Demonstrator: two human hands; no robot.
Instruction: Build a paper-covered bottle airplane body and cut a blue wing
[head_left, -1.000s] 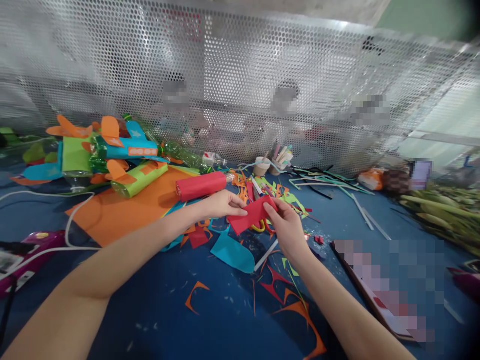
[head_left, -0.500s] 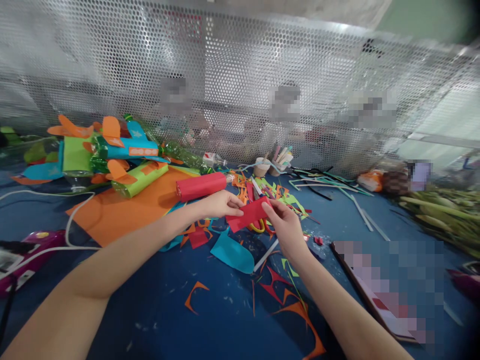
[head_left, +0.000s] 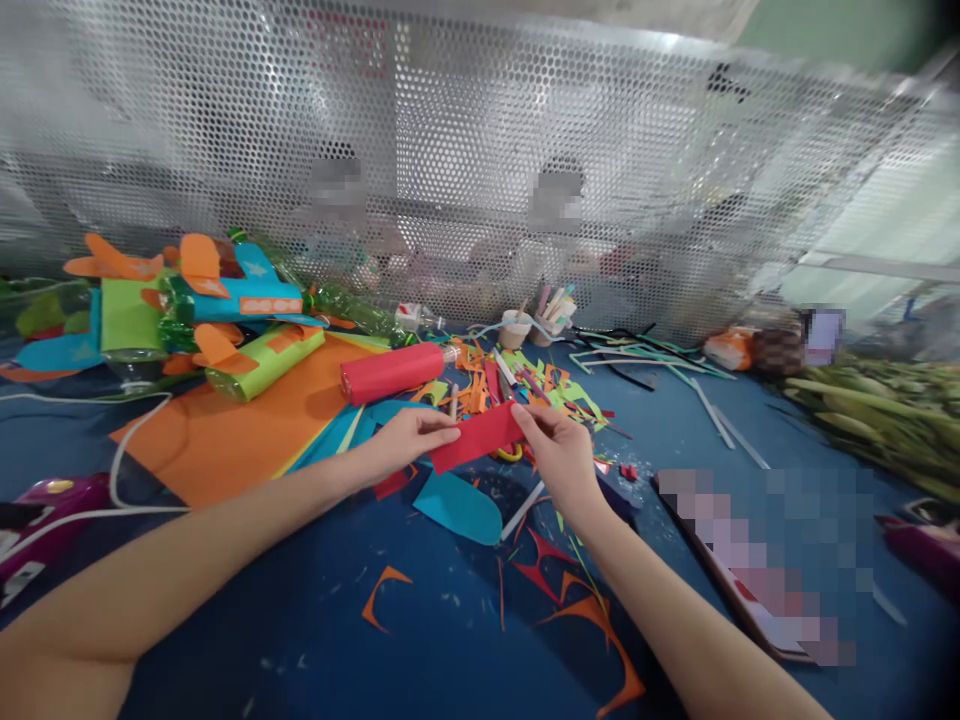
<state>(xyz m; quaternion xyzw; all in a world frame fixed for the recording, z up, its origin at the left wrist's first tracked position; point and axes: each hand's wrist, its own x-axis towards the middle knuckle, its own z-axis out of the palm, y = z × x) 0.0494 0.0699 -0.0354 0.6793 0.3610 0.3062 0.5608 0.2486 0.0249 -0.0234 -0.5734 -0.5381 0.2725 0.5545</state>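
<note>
A small rectangle of red paper (head_left: 477, 438) is stretched between my two hands above the table. My left hand (head_left: 414, 440) pinches its left end between thumb and fingers. At the right end, my right hand (head_left: 559, 445) grips the upper corner, thumb on the near face. Just below the paper lies a blue paper piece with a rounded end (head_left: 459, 508). Scissors with yellow handles (head_left: 511, 453) are partly hidden behind the red paper. A bottle wrapped in red paper (head_left: 392, 373) lies beyond my left hand.
Paper-covered bottle planes (head_left: 251, 298) and an orange sheet (head_left: 225, 430) lie at left. Coloured scraps (head_left: 480, 385) and cups of pens (head_left: 553, 322) are behind my hands. At right are a phone-like device (head_left: 739, 570), glue sticks (head_left: 711, 412) and dried leaves (head_left: 870, 405). A perforated metal screen (head_left: 465, 150) stands behind.
My left hand has shifted slightly left and down along with the paper's left end, so the red paper now shows more of its length. The view has turned slightly right.
</note>
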